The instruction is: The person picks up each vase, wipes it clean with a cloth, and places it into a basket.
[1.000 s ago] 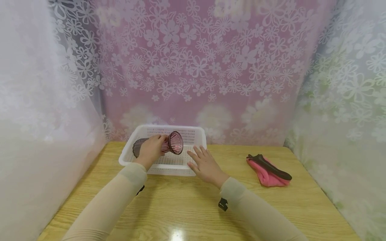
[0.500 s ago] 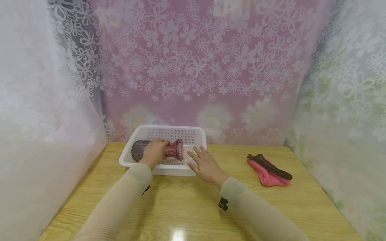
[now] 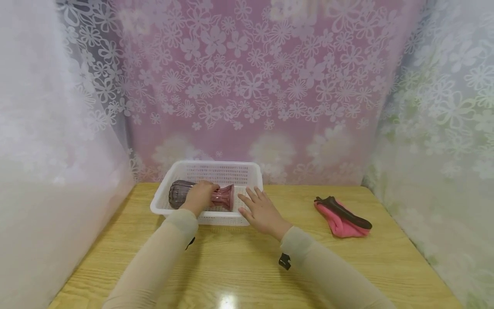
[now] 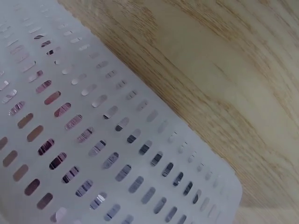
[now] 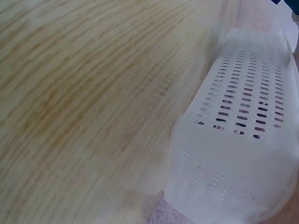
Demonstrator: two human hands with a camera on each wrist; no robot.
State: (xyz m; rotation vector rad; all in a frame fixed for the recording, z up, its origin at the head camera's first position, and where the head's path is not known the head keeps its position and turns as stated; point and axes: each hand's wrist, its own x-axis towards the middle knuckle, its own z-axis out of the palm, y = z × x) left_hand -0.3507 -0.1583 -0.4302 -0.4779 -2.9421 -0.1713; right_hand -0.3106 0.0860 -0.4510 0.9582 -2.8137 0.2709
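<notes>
A purple-pink ribbed glass vase (image 3: 224,198) lies on its side inside the white plastic basket (image 3: 224,219), flared mouth toward the right. My left hand (image 3: 200,197) holds it around the middle from above, covering that part. At the basket's front right corner, my right hand (image 3: 262,212) has its fingers spread, fingertips right at the rim. Through the slots of the basket wall (image 4: 135,109) in the left wrist view, pink and purple glass shows. The right wrist view shows the outside of the basket (image 5: 224,154); neither wrist view shows the hands clearly.
On the right of the wooden table (image 3: 239,266) lies a folded pink cloth (image 3: 339,225), with a long dark glossy object (image 3: 347,214) on it. Floral curtains (image 3: 251,94) hang behind the table and at both sides.
My left hand has lowered the vase deeper into the basket, and its mouth has turned from facing me to facing right. The right hand stays at the basket's corner.
</notes>
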